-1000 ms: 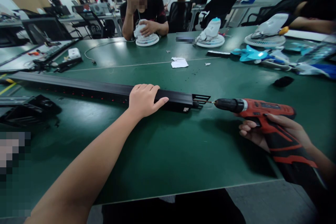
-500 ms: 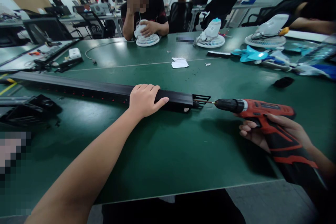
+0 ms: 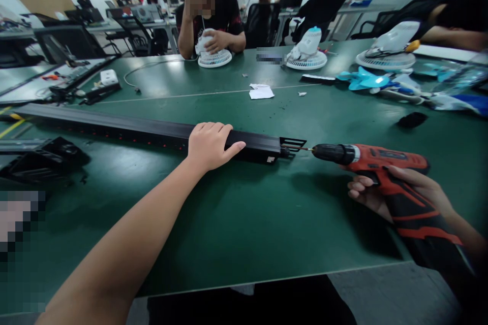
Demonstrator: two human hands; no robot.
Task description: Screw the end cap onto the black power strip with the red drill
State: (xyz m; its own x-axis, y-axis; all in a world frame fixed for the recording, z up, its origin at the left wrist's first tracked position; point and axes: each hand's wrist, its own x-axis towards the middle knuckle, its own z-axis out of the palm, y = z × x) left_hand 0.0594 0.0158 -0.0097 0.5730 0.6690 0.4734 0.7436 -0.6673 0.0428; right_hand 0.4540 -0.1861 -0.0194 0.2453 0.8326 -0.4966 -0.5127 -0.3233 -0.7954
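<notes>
A long black metal bar with small red marks along its side lies across the green table. Over its right part rests my left hand, fingers across the top and thumb stretched along it, gripping it. A slotted black bracket sticks out of the bar's right end. My right hand is wrapped around the handle of a red and black cordless drill, index finger near the trigger. The drill's long thin bit reaches into the bar's end beside the bracket; its tip is hidden.
Across the green table a person holds a white fan part. Other fan bases, blue fan blades and paper scraps lie toward the back. Black parts lie at left, near a power strip.
</notes>
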